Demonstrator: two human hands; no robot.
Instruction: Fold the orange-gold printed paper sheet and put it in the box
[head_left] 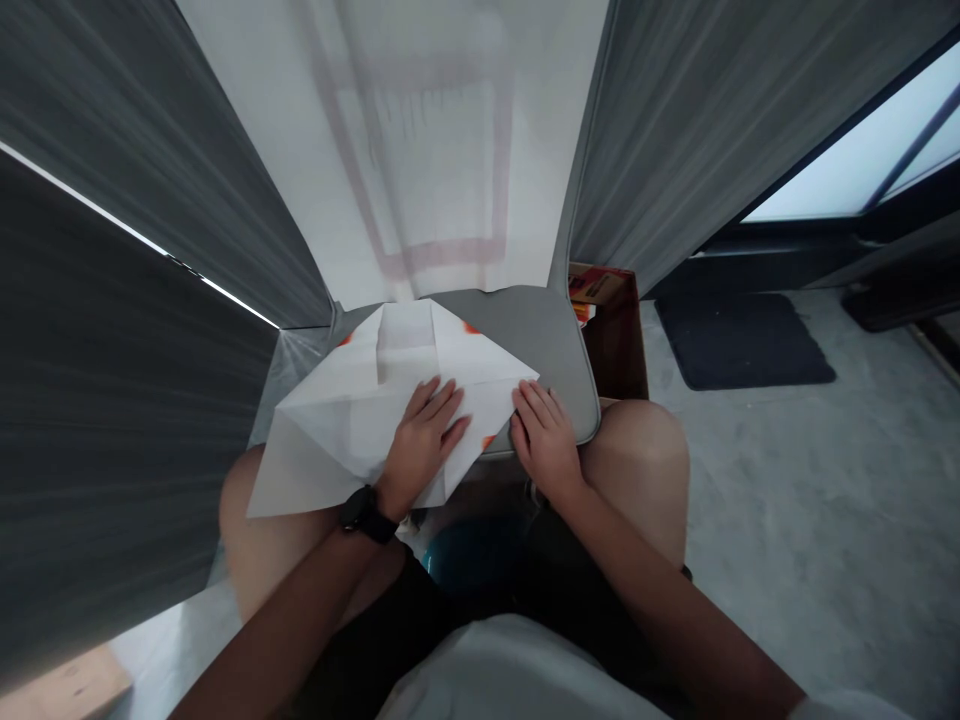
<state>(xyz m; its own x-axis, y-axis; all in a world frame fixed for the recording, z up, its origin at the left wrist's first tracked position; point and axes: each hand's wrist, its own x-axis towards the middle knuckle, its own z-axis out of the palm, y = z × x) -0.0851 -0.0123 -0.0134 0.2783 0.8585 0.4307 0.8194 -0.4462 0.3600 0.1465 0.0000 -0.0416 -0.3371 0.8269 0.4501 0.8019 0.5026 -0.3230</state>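
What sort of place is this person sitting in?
Probably a makeshift curtained-off corner of a bare indoor room: grey curtains and a white sheet wall off the space, and the floor looks like plain concrete beside a dark mat.

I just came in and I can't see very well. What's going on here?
A person is sitting with a creased, folded sheet of white paper that has orange marks near its edges. It lies on a flat grey cushion with rounded corners, just above their bare knees. Their left hand, with a black wristwatch on the wrist, is pressing flat on the paper. Their right hand rests on the grey cushion, right up against the paper's edge.
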